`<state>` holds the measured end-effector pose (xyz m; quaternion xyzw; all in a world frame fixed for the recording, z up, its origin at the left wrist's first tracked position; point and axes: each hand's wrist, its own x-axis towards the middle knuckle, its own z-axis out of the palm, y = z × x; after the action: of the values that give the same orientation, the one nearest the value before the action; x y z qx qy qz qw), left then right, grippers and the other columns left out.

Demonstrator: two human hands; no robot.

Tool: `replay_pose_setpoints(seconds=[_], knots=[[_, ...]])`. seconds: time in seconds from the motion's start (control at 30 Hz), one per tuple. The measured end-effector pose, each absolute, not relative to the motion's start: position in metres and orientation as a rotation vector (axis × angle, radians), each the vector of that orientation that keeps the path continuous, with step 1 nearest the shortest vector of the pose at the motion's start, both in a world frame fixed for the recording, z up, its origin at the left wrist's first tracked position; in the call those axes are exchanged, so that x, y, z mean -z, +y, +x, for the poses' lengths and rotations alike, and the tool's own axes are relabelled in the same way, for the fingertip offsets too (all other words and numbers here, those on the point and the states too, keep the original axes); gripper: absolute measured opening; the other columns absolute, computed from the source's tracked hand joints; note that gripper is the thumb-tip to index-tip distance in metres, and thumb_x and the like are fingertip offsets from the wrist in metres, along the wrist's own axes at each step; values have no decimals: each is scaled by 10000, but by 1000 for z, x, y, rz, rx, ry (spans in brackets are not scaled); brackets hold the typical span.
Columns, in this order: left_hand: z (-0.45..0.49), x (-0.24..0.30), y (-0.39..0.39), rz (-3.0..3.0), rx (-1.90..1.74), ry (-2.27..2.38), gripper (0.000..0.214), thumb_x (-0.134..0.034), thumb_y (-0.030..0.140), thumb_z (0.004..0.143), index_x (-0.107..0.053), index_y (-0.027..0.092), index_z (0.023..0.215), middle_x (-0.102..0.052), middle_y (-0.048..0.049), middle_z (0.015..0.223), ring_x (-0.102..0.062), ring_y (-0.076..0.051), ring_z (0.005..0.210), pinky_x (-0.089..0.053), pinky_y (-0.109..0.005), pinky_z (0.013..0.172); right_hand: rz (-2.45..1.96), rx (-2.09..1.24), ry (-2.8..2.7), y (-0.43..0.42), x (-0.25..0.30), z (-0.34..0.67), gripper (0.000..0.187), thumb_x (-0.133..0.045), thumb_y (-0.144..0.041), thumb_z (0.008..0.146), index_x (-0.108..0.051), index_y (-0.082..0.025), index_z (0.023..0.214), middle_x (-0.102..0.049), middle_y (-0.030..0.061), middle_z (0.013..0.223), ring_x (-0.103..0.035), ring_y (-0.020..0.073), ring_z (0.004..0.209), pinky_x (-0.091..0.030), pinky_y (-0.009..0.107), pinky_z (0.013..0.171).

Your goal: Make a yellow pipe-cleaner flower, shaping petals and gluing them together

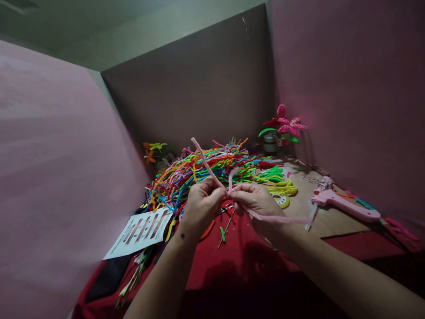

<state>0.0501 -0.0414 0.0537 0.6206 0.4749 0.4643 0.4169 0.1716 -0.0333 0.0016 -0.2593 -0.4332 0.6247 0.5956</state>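
The person's two forearms reach in from the lower edge over a red cloth (pixel 229 266), with a black flat thing (pixel 109 278) and a bundle of thin green-and-white stems (pixel 134 281) lying on the left. Farther in, the left hand (pixel 207 201) pinches a pale pink fuzzy stem (pixel 282 219) between thumb and fingers, and the right hand (pixel 255 201) pinches it just beside, the fingertips of both almost meeting. The pink stem is held above the cloth: one straight length slants up and left from the left hand, a short curved end rises between the hands, and another length runs rightward across the right wrist. Whether these are one stem or several cannot be told. Below the hands lie a green scrap (pixel 222 234) and a curved red-orange piece (pixel 208 231), while a printed sheet (pixel 139 232) rests at an angle to the left.

To the right, a pink glue gun (pixel 348 206) lies on a tan board (pixel 302 217), and nearer the right hand are a yellow roll (pixel 283 201) and a bunch of yellow stems (pixel 287 188). Behind the hands spreads a tangled heap of many-coloured stems (pixel 175 177). Past it stand orange and yellow flowers (pixel 150 156) on the left and a pink flower (pixel 292 126) above a grey jar (pixel 269 144) on the right, before a dark grey panel (pixel 189 97)
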Motion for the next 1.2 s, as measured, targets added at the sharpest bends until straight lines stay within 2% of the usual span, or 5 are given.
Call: replay_pose_setpoints(seconds=[0.27, 0.43, 0.77, 0.93, 1.2], knots=[[56, -44, -43, 1619, -1259, 1091, 71, -541, 205, 730, -536, 146, 692, -508, 49, 526, -417, -38, 399, -311, -147, 380, -656, -1269, -1157, -38, -3, 174, 72, -565, -165, 652, -600, -129, 601, -490, -43, 477, -369, 52, 418, -270, 204, 429], [60, -38, -45, 1624, -1302, 1101, 100, -528, 222, 762, -512, 154, 690, -480, 58, 493, -418, -38, 383, -314, -148, 381, -675, -1216, -1278, -42, -5, 178, 131, -502, -120, 648, -568, -131, 536, -503, -31, 506, -384, 53, 438, -283, 198, 430], [51, -33, -33, 1283, -1187, 779, 152, -644, 165, 669, -547, 159, 786, -535, 30, 633, -399, -21, 430, -286, -144, 397, -722, -1278, -1361, -43, -5, 181, 122, -490, -136, 668, -541, -132, 558, -467, -43, 469, -353, 47, 422, -270, 190, 422], [51, -34, -35, 1322, -1036, 828, 235, -639, 251, 689, -616, 110, 874, -521, 11, 585, -405, -33, 419, -323, -161, 393, -759, -1212, -1397, -45, 1, 181, 152, -462, -140, 702, -608, -126, 664, -565, -8, 554, -406, 64, 465, -285, 195, 448], [54, -34, -38, 1375, -1103, 891, 174, -611, 274, 717, -617, 100, 722, -497, 27, 441, -458, -71, 361, -379, -196, 387, -653, -1347, -1388, -41, 7, 180, 197, -480, -208, 746, -648, -145, 664, -564, -6, 544, -420, 76, 470, -302, 206, 470]])
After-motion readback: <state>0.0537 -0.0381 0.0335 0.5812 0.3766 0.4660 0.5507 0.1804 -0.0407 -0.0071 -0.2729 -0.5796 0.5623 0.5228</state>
